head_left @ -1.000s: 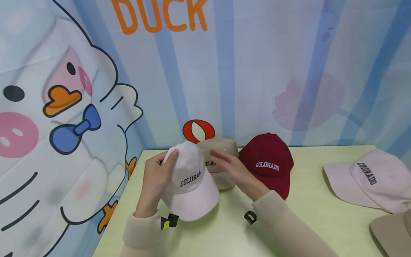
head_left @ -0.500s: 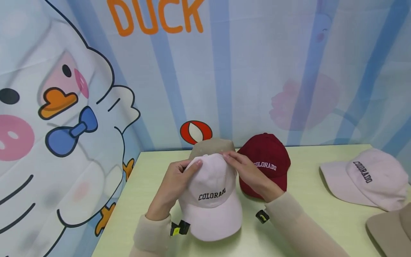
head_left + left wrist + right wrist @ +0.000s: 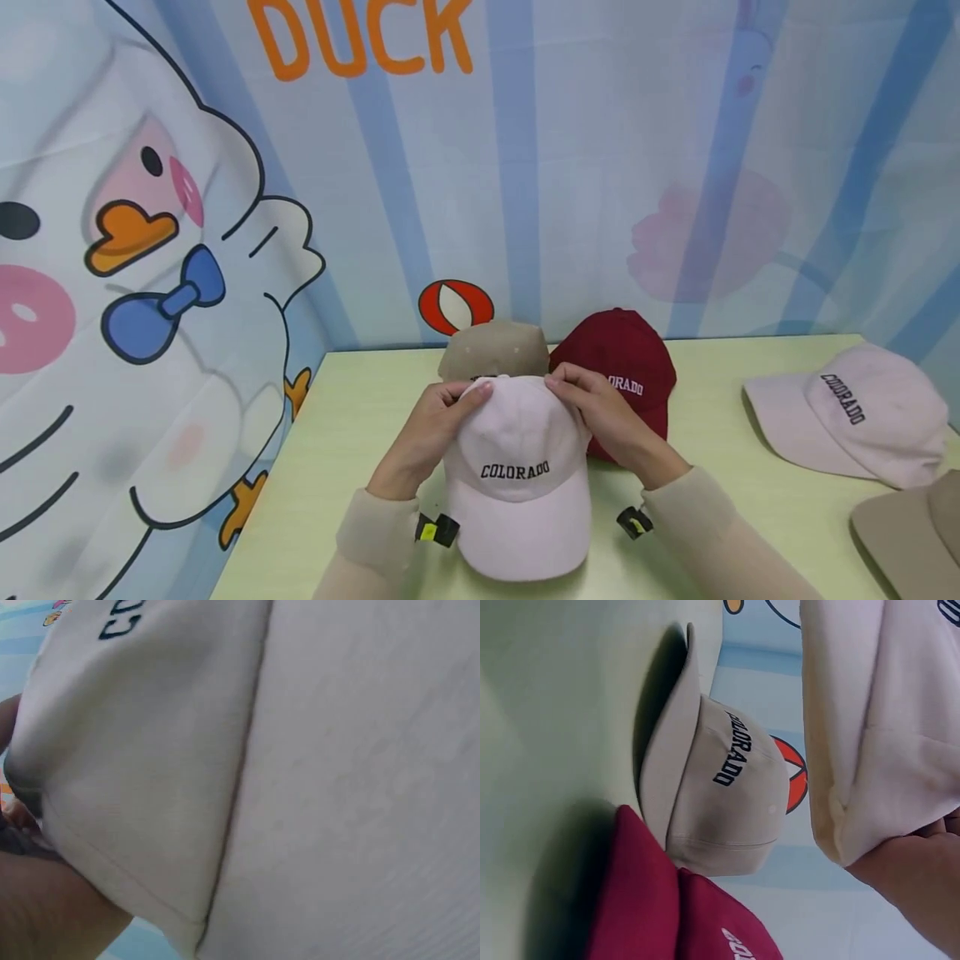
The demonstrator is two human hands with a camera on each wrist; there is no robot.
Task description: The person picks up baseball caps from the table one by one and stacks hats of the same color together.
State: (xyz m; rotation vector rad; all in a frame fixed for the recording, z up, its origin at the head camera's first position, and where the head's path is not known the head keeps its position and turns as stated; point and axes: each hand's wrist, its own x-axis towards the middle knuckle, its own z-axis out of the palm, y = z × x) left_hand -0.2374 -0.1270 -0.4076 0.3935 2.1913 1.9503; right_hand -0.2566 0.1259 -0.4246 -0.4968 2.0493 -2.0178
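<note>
Both hands hold a white baseball cap (image 3: 517, 433) lettered COLORADO, its brim toward the wearer of the camera. The left hand (image 3: 427, 433) pinches the crown's upper left, thumb on the outside. At the upper right of the crown, the right hand (image 3: 611, 421) pinches the fabric. Behind it stands a beige cap (image 3: 495, 346), partly hidden in the head view; the right wrist view shows that beige cap (image 3: 724, 787) whole, apart from the white one. A dark red cap (image 3: 618, 350) sits just behind the right hand. White cloth of the held cap (image 3: 150, 765) fills the left wrist view.
On the right of the pale table (image 3: 360, 392) lies another white cap (image 3: 855, 417), brim to the left. A second beige cap (image 3: 900, 533) is cut off at the lower right edge. A printed cloth backdrop (image 3: 585, 167) rises along the table's back edge.
The white cap has moved right and toward the wearer, now in front of the beige cap. The right hand, earlier apart from it with fingers extended, now pinches its crown.
</note>
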